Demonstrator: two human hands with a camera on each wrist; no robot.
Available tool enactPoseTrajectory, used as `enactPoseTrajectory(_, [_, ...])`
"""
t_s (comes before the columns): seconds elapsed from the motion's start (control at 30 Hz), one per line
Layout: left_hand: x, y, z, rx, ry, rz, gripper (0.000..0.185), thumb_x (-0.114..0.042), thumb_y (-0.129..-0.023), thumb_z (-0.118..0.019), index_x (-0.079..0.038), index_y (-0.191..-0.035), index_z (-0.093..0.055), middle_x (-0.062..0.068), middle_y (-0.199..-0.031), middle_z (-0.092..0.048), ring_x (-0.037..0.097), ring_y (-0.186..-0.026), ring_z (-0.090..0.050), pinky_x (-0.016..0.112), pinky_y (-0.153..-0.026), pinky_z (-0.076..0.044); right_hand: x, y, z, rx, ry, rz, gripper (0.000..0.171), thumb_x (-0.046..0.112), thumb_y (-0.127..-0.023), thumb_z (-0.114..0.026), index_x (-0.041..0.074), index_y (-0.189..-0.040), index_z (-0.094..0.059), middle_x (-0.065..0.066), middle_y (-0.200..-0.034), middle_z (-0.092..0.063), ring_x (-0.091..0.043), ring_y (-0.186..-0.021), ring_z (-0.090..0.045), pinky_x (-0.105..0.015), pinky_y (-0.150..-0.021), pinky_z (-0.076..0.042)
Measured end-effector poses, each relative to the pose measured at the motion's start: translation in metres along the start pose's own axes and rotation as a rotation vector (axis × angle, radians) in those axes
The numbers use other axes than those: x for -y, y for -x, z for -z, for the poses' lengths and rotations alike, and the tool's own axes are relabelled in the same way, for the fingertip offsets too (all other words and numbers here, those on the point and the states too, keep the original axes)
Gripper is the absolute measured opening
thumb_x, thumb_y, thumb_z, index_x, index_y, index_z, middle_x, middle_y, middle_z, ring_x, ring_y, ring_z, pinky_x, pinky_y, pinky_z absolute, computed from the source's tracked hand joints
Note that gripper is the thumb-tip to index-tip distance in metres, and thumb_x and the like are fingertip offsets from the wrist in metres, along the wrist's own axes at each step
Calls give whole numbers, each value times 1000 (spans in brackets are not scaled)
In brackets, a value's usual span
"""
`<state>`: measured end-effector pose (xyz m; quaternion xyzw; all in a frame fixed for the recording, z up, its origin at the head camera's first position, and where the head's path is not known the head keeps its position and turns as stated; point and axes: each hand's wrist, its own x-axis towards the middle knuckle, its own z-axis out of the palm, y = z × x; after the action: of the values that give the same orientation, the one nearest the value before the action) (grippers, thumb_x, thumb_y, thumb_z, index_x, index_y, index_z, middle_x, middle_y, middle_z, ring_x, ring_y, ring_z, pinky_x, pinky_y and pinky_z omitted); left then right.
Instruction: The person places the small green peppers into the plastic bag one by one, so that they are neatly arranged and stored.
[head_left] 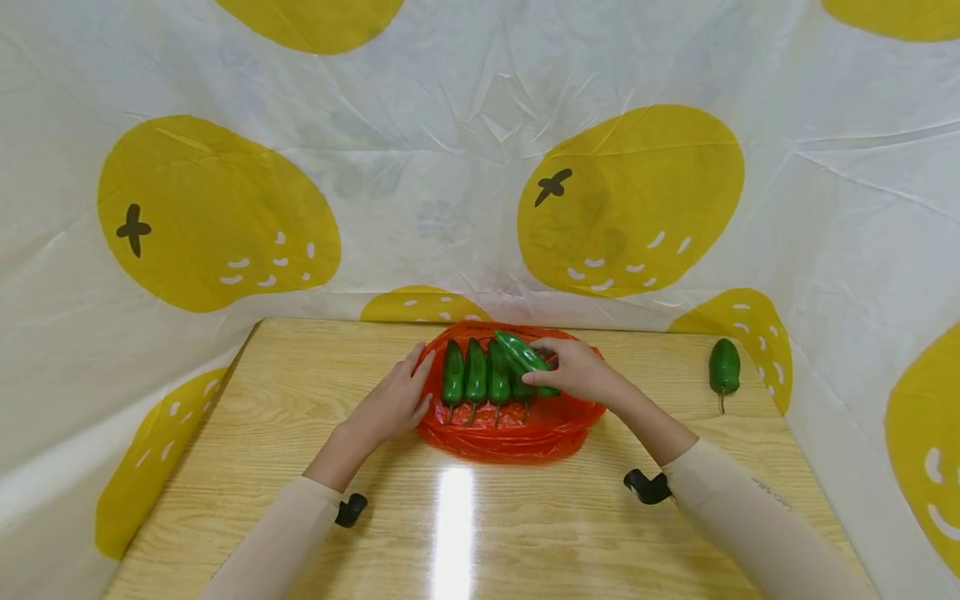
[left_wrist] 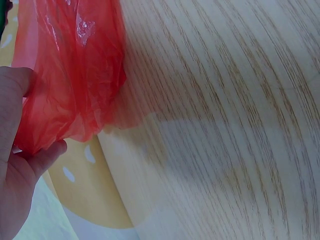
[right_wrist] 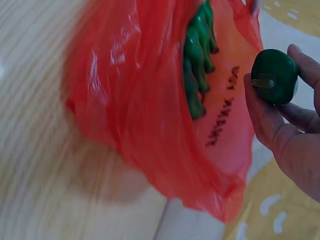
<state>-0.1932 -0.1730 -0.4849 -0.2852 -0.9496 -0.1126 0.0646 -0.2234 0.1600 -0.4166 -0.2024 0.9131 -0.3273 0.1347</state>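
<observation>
A red plastic bag [head_left: 502, 446] lies spread with its mouth up on the wooden table. Inside it, several green peppers [head_left: 453, 375] rest side by side in a row, stems toward the person. My left hand [head_left: 393, 400] holds the bag's left edge, thumb and fingers at the thin plastic [left_wrist: 75, 100]. Over the right end of the row, my right hand [head_left: 573, 367] pinches another green pepper [head_left: 521, 352] between thumb and fingers. That pepper is tilted and partly hides those under it. Seen from the right wrist, its stem end [right_wrist: 274, 75] faces the camera.
One more green pepper [head_left: 724, 367] lies by itself at the table's right side, near the back. White cloth [head_left: 427, 192] printed with large yellow fruit hangs behind and beside the wooden table [head_left: 300, 392]. Dark print marks the bag's inner wall [right_wrist: 224, 105].
</observation>
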Motion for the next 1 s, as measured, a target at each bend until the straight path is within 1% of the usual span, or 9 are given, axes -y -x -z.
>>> enactPoseTrajectory(0.1, [0,0,-1,-17,-3,-15,70,-18,-97,-68,9,-154,-38,33,-161,-33,46,-131,-56,50,-108,-51,0,-6,-9,23,-20,-22,59,34,-91,-79,1,-137,-63,-13,-119,-71,-28,-108,-66,-44,-91,-58])
enactPoseTrajectory(0.27, [0,1,-1,-25,-3,-16,70,-17,-97,-68,9,-154,-38,33,-160,-34,46,-130,-57,50,-108,-52,-1,-17,-23,41,-87,-35,53,32,-91,-80,0,-131,-67,-10,-110,-73,-23,-100,-67,-38,-86,-58])
enactPoseTrajectory(0.5, [1,1,-2,-5,-2,2,70,-18,-98,-67,8,-155,-37,32,-162,-33,45,-133,-55,50,-110,-50,5,-31,-39,54,-135,-109,56,33,-92,-79,-1,-134,-65,-12,-114,-75,-22,-103,-70,-37,-88,-60])
enactPoseTrajectory(0.63, [2,1,-2,-8,3,4,70,-19,-98,-66,8,-155,-37,32,-161,-33,46,-133,-55,50,-110,-50,10,-40,-46,46,-134,-151,54,34,-91,-80,-1,-129,-67,-11,-113,-74,-20,-99,-68,-36,-86,-59])
enactPoseTrajectory(0.77, [2,1,-2,1,6,13,69,-19,-98,-65,8,-155,-37,32,-162,-32,46,-133,-55,50,-110,-50,13,-50,-54,28,-139,-211,55,39,-89,-81,-1,-125,-68,-10,-110,-73,-18,-93,-65,-34,-83,-58])
enactPoseTrajectory(0.83, [2,1,-1,8,9,19,70,-19,-99,-65,8,-156,-36,31,-162,-32,47,-133,-54,51,-111,-49,13,-55,-59,23,-155,-236,57,41,-88,-81,-1,-124,-68,-10,-108,-73,-18,-90,-67,-33,-80,-59])
enactPoseTrajectory(1.0, [1,0,-1,12,10,19,70,-19,-99,-65,8,-156,-36,31,-162,-31,47,-133,-55,51,-110,-49,17,-64,-70,3,-202,-280,51,42,-87,-82,0,-113,-70,-10,-94,-73,-25,-76,-74,-33,-68,-61])
